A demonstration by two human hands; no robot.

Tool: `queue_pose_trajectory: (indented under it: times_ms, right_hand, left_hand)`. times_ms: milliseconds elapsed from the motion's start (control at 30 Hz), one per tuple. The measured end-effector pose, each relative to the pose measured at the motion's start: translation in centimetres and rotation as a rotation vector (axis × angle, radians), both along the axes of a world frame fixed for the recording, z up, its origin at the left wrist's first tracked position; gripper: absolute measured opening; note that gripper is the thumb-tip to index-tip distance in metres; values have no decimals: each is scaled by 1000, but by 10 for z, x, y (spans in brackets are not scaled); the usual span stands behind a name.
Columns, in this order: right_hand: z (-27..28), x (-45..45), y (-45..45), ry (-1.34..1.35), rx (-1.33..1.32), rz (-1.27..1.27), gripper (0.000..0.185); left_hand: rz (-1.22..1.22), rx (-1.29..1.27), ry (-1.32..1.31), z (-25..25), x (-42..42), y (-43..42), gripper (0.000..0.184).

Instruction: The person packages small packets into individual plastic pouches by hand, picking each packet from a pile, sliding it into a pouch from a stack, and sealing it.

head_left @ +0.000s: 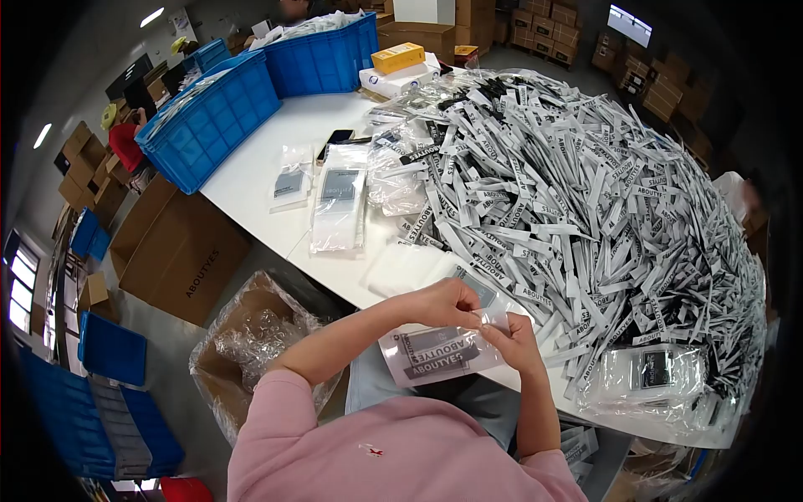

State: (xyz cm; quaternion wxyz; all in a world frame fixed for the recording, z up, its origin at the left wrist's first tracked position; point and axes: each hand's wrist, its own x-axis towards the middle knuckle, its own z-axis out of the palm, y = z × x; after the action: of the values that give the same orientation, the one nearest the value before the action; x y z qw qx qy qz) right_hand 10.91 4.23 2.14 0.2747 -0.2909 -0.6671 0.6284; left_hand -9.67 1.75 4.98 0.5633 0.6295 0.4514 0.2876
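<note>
My left hand (447,303) and my right hand (514,341) are close together above my lap, at the table's near edge. Both pinch the upper edge of a clear plastic bag (418,371), which hangs tilted below them. Inside the bag lie grey and black pieces printed ABOUTYES. Just behind my hands, a stack of clear bags (405,266) lies on the table, partly hidden by my left hand. To the right rises a large heap of grey, white and black printed strips (535,184). My fingers hide the exact grip points.
Blue crates (209,125) line the white table's (268,159) far left. Packs of bags (339,197), a phone (337,138) and a yellow box (397,58) lie on it. A lined carton (251,335) stands at my left. Another person (125,144) is beyond the crates.
</note>
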Motion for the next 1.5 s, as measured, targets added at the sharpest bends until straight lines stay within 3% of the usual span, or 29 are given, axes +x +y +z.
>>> queue_pose_trajectory:
  times_ms: [100,333,400,433,467,533,567,700,767,800,867,900,967,1033,1067,1100,1200,1267,1333,1467,1500]
  right_hand:
    - [-11,0,2,-9,25,5,16]
    - [1,3,-1,-21,-2,-60,15]
    - [-6,8,4,-234,401,-72,14]
    - [-6,8,3,-236,398,-69,14]
    - [-2,5,1,-271,494,-86,11]
    - [0,0,-3,-306,589,-99,8]
    - [-1,-2,-4,-242,627,-116,7]
    - [3,-2,-11,-174,605,-180,9]
    - [6,7,-10,-241,626,-192,8]
    - [2,14,-11,-151,537,-209,8]
    - [-1,40,-14,-191,567,-228,9]
    - [-3,65,-15,-213,511,-231,11]
    - [-2,139,-18,-399,302,-204,14]
    - [6,213,-34,-780,43,-363,16]
    - [7,244,-44,-892,263,-463,17]
    - [11,259,-54,-1001,490,-552,18]
    - [23,249,-61,-1035,540,-913,19]
    - [6,212,-43,-679,481,-876,16]
    - [-9,160,-21,-547,505,-629,14]
    - [-55,66,47,-530,1114,-502,22]
    - [-67,57,66,-527,1120,-507,22]
  left_hand:
    - [28,90,123,-2,4,0,14]
    - [269,110,30,-8,0,2,9]
    - [315,701,439,5,4,-4,5]
    - [330,852,508,11,9,-8,4]
    - [332,849,507,12,13,-8,4]
    - [-35,913,822,12,20,-7,8]
    - [-55,940,889,10,21,-7,12]
    - [-61,983,834,4,21,-6,14]
    - [-2,755,827,-5,18,-1,21]
    - [46,612,817,0,16,0,26]
    - [114,389,610,2,14,0,25]
    - [133,440,624,-7,10,-1,22]
    - [167,483,609,-24,-2,-2,19]
    - [181,551,597,-37,-16,-9,17]
    - [189,634,611,-44,-24,-12,18]
    - [161,567,646,-48,-30,-15,30]
    - [178,748,611,-59,-21,-15,47]
    - [135,780,651,-62,-5,-11,53]
    - [97,817,696,-64,12,-7,59]
    - [53,861,782,-81,28,-3,60]
    - [65,909,797,-86,27,-3,58]
